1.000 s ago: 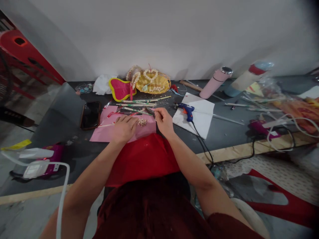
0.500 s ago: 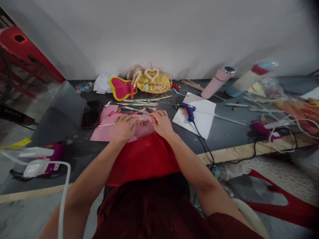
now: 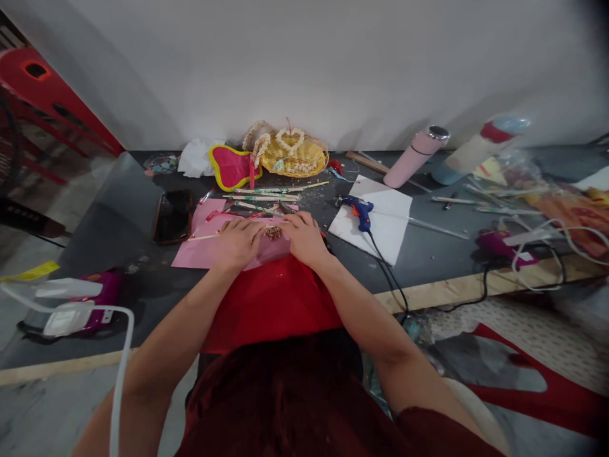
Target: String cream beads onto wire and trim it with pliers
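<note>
Reaching over a broad, dark grey counter (image 3: pixel 413 254) and across a smooth, bright red sheet (image 3: pixel 276 298) at its near edge; probably risking a drag on the thin, pale pink sheet (image 3: pixel 185 257) beyond, by tugging the red one or shifting a wrist. Working palm-down with a left hand (image 3: pixel 239 241) and a right hand (image 3: pixel 304 238), curving fingers inward; showing no clear pinch in either grip, and making any held object under the knuckles impossible to tell. Possibly inviting a snag on the blue plastic glue gun (image 3: pixel 362 216) and its black cord (image 3: pixel 377 251), to the right, by swinging the right forearm (image 3: pixel 354 292) wide. Half-covering a dark, red-marked object (image 3: pixel 326 240) just beside the right hand; perhaps risking a nudge through unseen contact. Enclosing from both sides a small, rounded cluster of beige-and-brown pieces (image 3: pixel 273 233) on the pink sheet, between the two sets of fingertips; leaving contact with either uncertain. Likely risking a scatter, if loose, by pressing harder from one side.
</note>
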Demonstrator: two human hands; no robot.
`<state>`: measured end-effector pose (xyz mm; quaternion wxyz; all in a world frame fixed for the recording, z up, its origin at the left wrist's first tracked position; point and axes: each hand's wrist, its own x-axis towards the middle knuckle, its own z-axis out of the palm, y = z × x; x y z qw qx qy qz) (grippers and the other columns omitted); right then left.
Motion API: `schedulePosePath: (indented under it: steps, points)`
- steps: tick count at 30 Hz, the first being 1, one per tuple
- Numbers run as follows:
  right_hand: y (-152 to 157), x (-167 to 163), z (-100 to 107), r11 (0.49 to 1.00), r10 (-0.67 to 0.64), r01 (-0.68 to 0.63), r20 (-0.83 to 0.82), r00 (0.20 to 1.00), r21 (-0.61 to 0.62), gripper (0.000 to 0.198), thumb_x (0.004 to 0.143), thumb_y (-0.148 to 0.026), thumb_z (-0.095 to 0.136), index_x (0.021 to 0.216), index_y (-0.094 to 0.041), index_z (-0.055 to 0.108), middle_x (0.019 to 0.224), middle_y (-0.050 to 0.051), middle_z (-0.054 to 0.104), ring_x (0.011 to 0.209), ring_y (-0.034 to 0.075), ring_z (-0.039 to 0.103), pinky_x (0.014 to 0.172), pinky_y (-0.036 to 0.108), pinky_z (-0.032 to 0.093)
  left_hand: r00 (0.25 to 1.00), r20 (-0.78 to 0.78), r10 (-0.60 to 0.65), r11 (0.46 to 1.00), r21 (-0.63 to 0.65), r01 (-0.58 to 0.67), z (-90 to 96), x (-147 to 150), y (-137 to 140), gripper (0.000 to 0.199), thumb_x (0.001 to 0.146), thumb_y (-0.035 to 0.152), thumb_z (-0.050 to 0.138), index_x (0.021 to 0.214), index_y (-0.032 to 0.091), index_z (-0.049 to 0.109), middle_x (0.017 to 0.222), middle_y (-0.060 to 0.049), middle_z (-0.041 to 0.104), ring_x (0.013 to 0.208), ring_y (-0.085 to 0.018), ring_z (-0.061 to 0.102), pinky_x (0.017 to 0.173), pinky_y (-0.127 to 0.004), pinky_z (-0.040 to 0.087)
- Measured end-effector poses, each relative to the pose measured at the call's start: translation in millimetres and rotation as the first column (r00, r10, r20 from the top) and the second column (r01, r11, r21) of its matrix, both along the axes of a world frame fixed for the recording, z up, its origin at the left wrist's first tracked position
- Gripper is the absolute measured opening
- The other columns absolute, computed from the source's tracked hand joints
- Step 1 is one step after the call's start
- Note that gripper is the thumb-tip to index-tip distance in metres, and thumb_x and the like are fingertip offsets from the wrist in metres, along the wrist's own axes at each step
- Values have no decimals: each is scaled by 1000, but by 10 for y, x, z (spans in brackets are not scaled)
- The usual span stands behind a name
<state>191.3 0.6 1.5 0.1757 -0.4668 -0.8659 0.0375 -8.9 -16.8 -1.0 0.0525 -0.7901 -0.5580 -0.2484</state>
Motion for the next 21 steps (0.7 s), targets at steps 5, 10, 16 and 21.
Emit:
schedulePosePath:
  steps: [5, 10, 16, 21]
  points:
    - [-14, -14, -2, 995, 99, -99, 28, 995, -2, 41, 85, -9, 43, 112, -29, 65, 136, 1, 51, 120, 28, 35, 94, 48, 37, 1000, 8, -2, 1000, -5, 2, -18, -22, 12, 34, 94, 39, 40, 101, 24, 69, 98, -6, 71, 92, -25, 60, 82, -39, 42]
    - [8, 14, 29, 999, 33, -33, -20, 999, -10, 40, 84, -11, 45, 116, -27, 64, 129, 5, 55, 118, 28, 34, 96, 47, 36, 1000, -26, 1, 1000, 18, 0, -22, -26, 10, 31, 93, 37, 41, 102, 24, 68, 96, -5, 71, 92, -25, 60, 81, -38, 42]
    - [-13, 6, 70, 999, 32, -32, 13, 999, -26, 35, 86, -15, 46, 113, -26, 66, 126, 5, 56, 117, 27, 34, 97, 44, 34, 999, -35, 11, 998, 58, -9, -51, -30, 18, 31, 93, 37, 42, 104, 24, 68, 97, -5, 71, 90, -24, 60, 79, -37, 43]
    - [-8, -13, 40, 998, 52, -52, 10, 999, -22, 30, 89, -18, 45, 106, -24, 69, 123, 6, 58, 115, 27, 35, 95, 44, 35, 999, -43, 6, 998, 55, -3, -20, -12, -4, 29, 92, 33, 44, 108, 25, 66, 96, -5, 72, 88, -24, 62, 78, -37, 44]
